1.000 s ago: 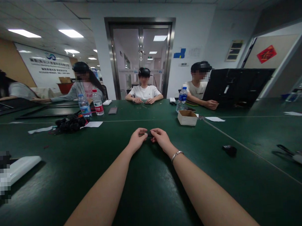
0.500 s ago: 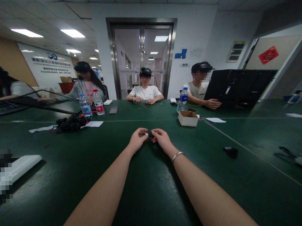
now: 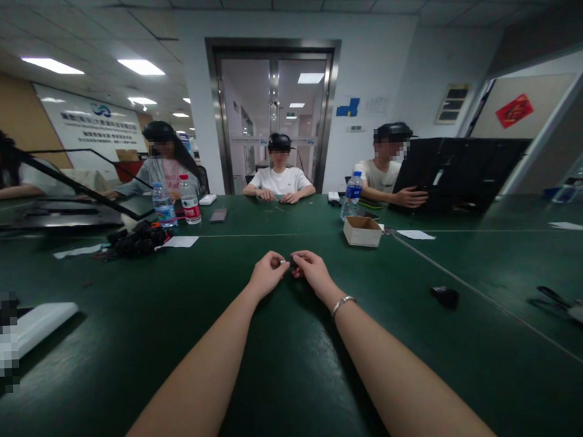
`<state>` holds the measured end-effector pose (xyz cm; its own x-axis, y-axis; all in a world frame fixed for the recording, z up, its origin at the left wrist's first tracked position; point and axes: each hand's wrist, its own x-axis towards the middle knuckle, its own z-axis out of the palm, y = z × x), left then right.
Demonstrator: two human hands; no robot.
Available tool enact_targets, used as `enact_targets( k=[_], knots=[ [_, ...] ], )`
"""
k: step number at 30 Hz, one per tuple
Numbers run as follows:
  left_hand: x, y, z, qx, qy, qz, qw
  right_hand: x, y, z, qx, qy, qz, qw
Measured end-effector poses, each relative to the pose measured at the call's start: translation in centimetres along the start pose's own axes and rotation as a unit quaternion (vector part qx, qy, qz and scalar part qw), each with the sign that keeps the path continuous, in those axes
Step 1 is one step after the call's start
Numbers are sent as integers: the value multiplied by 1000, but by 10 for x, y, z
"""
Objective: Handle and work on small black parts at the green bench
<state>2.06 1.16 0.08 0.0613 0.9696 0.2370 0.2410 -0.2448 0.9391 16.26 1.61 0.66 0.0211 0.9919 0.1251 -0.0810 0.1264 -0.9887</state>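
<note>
**A tiny piece pinched between two hands over a green table**

Nearest the camera, two bare forearms run out over the dark green matte table [image 3: 289,386]; a thin silver bracelet [image 3: 342,300] sits on the right wrist. The left hand [image 3: 266,275] and the right hand [image 3: 314,271] meet knuckle to knuckle just above the tabletop. Each has its fingers curled in and its thumb and forefinger closed on the same small dark piece with a pale metallic end [image 3: 286,263]; the piece sits between the two sets of fingertips, mostly hidden by them, so its exact shape cannot be told.

Judging by how little of it shows, the piece is very light and rigid, and probably smooth enough to slip. A fingertip pinch on its opposite ends looks like the only workable hold (there is no room for a fuller grasp), and it would be easy to lose against the dark table if dropped.

Further out on the right lies a small rounded black object [image 3: 444,295], well apart from the hands; on the left edge lies a flat white slab [image 3: 45,321]. Beyond the hands stands an open brown cardboard box [image 3: 363,230]; to the left is a heap of tangled black cables [image 3: 135,241], and behind it two clear plastic water bottles [image 3: 164,205]. At the far side several people sit at work; one on the right rests a hand on a large black panel [image 3: 456,172]; behind them is a steel-framed glass double door [image 3: 275,122].
</note>
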Motion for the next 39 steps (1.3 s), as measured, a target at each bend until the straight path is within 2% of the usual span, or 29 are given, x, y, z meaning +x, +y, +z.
enact_targets(
  k=[12, 17, 22, 27, 39],
  knots=[
    [0, 5, -3, 96, -19, -36, 995, -2, -2, 0, 5, 0, 4, 1000],
    [0, 5, -2, 64, -14, -27, 998, -1, -2, 0, 18, 13, 4, 1000],
    [-1, 8, -3, 99, -24, -41, 994, -2, -2, -1, 18, 5, -1, 1000],
    [0, 6, -2, 68, -15, -35, 997, -2, -4, 0, 25, 19, 1, 1000],
    [1, 6, -2, 104, -30, -40, 993, -3, -4, -1, 10, 14, -3, 1000]
  ],
)
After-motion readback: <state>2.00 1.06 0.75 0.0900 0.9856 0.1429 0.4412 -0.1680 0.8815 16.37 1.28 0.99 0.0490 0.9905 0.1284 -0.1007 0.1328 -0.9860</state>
